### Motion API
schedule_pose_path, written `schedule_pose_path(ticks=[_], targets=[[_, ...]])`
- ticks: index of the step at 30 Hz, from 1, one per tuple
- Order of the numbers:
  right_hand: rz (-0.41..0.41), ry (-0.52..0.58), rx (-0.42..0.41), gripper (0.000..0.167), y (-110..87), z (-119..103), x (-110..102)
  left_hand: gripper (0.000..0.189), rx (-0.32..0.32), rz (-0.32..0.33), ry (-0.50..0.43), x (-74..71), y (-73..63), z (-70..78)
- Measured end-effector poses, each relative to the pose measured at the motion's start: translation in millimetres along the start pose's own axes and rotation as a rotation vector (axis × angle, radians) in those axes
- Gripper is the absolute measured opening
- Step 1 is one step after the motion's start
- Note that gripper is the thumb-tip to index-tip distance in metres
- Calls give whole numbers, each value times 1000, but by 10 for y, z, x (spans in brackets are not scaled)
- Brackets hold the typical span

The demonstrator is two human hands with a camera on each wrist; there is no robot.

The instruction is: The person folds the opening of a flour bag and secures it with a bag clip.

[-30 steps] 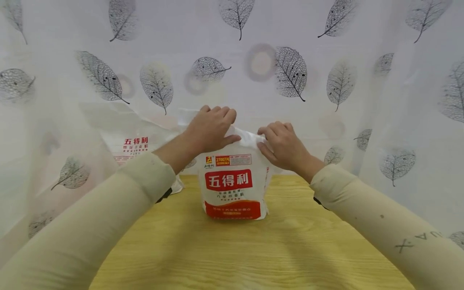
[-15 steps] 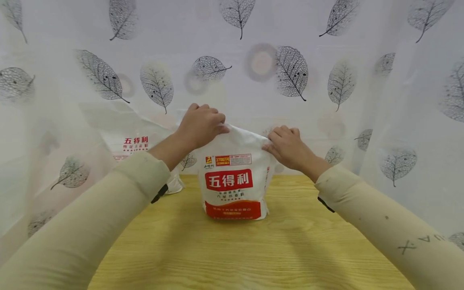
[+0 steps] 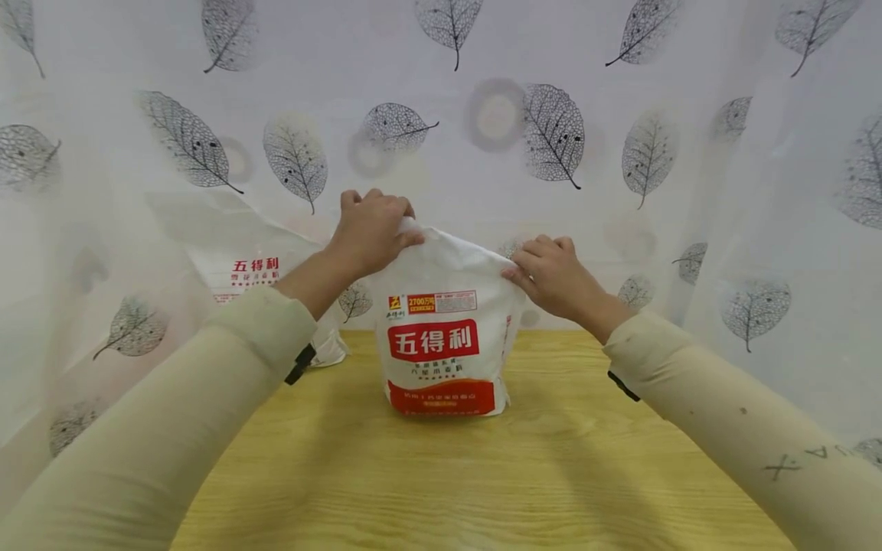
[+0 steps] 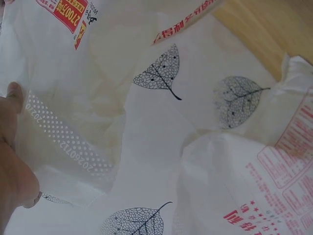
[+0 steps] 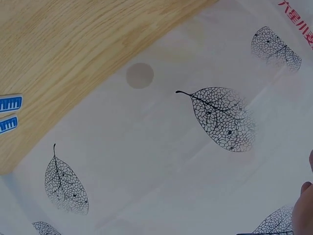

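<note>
In the head view, a white flour bag [image 3: 441,340] with red panels stands upright on the table. My left hand [image 3: 372,233] pinches the bag's upper left corner, with the thumb in front. Lower down, at the upper right corner, my right hand [image 3: 554,279] grips the other end, so the top edge slopes down to the right. In the left wrist view, fingers of the left hand [image 4: 14,166] hold the bag's mouth beside a dotted, date-stamped strip [image 4: 63,134]. Only a sliver of the right hand [image 5: 303,210] shows in the right wrist view.
A second white bag with red print [image 3: 255,268] stands behind my left forearm, partly hidden. A white leaf-patterned curtain [image 3: 441,69] hangs behind the wood-grain table [image 3: 441,482]. Two small blue-and-white pieces [image 5: 10,104] lie on the table in the right wrist view.
My hands have moved apart, the left one up and leftward, the right one rightward. The bag's crumpled top has spread into a longer, straighter edge; its base has stayed put.
</note>
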State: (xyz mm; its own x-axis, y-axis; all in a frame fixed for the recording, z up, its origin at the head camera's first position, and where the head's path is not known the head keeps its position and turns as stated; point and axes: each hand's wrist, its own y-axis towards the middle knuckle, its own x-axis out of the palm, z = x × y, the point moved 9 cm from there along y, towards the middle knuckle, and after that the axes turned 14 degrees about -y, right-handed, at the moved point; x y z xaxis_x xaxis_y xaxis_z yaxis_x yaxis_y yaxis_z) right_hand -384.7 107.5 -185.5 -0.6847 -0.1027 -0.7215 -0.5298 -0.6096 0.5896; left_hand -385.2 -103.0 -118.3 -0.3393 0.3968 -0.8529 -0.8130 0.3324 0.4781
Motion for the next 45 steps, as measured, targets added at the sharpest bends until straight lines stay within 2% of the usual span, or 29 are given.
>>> schedule_pose_path(ticks=[8,15,28,39,42,45], targets=[[63,54,29,22,-128,202,-48,37,23,6,20,8,-27,2],[-25,6,98,27,-330,521,59,37,46,18,26,-7,-79,8],[-342,-111,232,45,-902,1039,389,33,104,48,38,-16,-88,52],[-484,-178,241,50,-1377,1261,615,31,92,47,17,-2,-79,63],[-613,-155,243,48,-1536,1302,742,30,88,44,7,10,-75,68],[-811,-93,261,39,-1768,1334,895,29,90,42,14,16,-75,73]])
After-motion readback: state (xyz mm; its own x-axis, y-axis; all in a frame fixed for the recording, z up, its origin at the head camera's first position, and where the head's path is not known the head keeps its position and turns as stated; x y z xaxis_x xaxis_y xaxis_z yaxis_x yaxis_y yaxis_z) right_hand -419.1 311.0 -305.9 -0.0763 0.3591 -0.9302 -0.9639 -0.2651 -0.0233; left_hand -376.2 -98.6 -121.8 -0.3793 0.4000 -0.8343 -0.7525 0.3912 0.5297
